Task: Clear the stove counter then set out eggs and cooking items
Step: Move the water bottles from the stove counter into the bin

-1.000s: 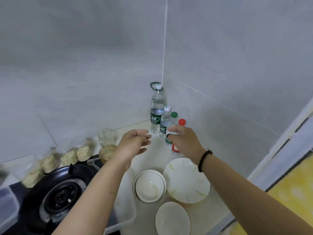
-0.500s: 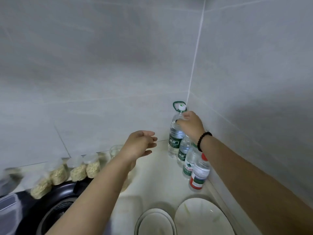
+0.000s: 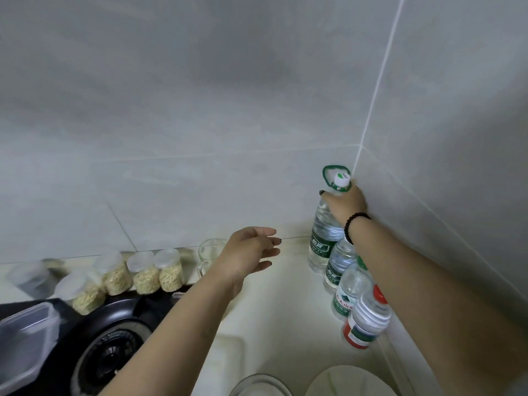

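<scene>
Since reaching the corner, right hand now grips the tall bottle's neck for clearing; lifting comes next, left hand open, empty.

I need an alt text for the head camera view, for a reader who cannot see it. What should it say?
A person's right hand grips the neck of the tallest water bottle, standing in the tiled counter corner at the far end of a row of four bottles. The left hand hovers open above the counter, near jars of noodles beside a black stove.
</scene>
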